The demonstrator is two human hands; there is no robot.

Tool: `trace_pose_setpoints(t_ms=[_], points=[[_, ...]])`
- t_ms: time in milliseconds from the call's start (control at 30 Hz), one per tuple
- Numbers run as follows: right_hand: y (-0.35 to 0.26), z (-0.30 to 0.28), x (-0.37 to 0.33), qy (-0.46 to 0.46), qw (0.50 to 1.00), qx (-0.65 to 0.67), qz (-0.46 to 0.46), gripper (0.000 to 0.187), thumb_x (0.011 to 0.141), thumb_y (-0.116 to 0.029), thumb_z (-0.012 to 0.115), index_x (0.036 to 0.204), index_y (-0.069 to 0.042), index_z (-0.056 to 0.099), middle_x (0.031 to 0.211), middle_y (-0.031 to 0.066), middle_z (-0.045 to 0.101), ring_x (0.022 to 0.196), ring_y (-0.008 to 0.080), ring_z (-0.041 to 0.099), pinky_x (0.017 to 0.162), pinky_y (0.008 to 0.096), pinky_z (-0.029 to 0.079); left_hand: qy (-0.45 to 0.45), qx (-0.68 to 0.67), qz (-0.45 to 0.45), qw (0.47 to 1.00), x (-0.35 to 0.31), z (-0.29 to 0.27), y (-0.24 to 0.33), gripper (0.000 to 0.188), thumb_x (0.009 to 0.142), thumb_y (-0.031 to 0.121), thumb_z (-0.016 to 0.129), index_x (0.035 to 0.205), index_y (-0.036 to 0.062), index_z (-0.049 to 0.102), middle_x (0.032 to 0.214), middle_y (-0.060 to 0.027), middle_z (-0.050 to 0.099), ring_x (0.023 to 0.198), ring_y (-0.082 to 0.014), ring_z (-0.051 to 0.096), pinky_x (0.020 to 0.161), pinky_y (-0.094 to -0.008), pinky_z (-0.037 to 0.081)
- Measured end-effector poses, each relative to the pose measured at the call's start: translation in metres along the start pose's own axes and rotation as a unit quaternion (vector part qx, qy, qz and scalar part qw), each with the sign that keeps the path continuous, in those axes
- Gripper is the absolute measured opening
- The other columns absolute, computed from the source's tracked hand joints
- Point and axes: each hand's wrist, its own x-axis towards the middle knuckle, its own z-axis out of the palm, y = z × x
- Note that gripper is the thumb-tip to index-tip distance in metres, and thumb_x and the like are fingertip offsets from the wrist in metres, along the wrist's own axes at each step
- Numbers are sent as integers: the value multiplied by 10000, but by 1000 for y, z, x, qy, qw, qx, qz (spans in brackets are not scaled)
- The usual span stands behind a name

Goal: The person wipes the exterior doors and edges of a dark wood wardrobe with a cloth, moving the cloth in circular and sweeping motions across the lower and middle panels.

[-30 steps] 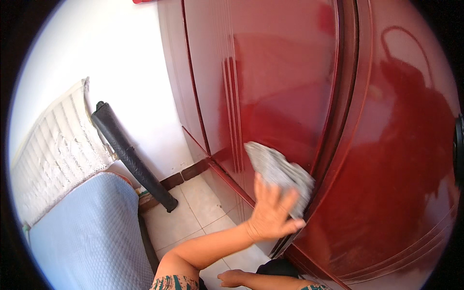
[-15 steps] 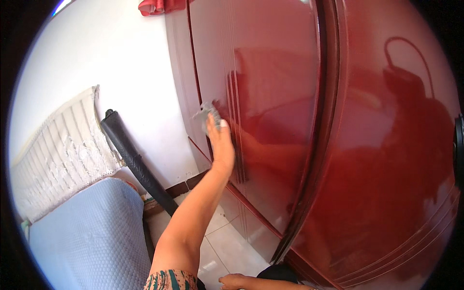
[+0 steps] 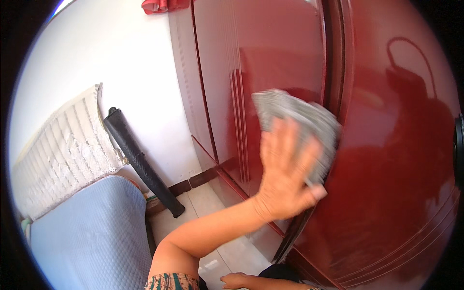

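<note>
My left hand (image 3: 285, 179) lies over a striped grey cloth (image 3: 309, 116), fingers spread and blurred by motion, holding it flat against a glossy dark red wardrobe door (image 3: 280, 67). The cloth reaches past the fingertips and up to the dark upright frame between two doors. Low in the picture, my right hand (image 3: 235, 281) hangs near the lower edge, away from the wardrobe. Its fingers look loosely curled, with nothing visible in them.
A bed with a light blue quilted cover (image 3: 92, 227) stands at the left, a lace-draped headboard (image 3: 63, 150) behind it. A long black roll (image 3: 142, 164) leans on the white wall (image 3: 130, 58). Pale floor tiles (image 3: 193, 200) run below. Red fabric (image 3: 159, 6) hangs at the top.
My left hand has swept the cloth rightward and somewhat down across the door, from its left edge to the middle frame. The cloth now shows spread wider. My right hand has barely moved.
</note>
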Motion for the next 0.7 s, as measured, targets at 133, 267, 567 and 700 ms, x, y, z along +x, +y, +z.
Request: trace_pose_setpoints(t_ms=[133,267,567,700], points=[[-8,-1,2,-20,1000,7,-18,389,858,-342,531,1035,4,549,1025,217,603,999,385,568,835,475,453,-4,33,91,995,8,-3,7,603,892,585,332,1345,203,442,1439,-202,300,1360,-371,211,1093,-510,71],[-1,-1,1,-30,999,19,-13,384,857,-330,530,1038,9,542,1012,228,603,990,391,570,832,479,454,81,34,-10,996,41,-8,-50,660,900,540,372,1420,138,311,1489,-213,158,1379,-381,130,1089,-517,42],[-14,-5,0,-35,998,30,-41,397,853,-337,530,1038,15,537,1003,243,601,987,398,570,810,493,460,139,-148,-428,881,17,-36,-192,700,940,477,354,1459,87,89,1509,-146,79,1394,-280,75,1124,-404,91],[-3,2,10,-55,998,38,-15,410,844,-347,542,1042,12,545,1005,244,603,985,396,574,807,498,463,151,-164,-506,833,-42,-18,-178,724,940,483,355,1459,70,64,1509,-141,83,1392,-276,79,1120,-405,91]])
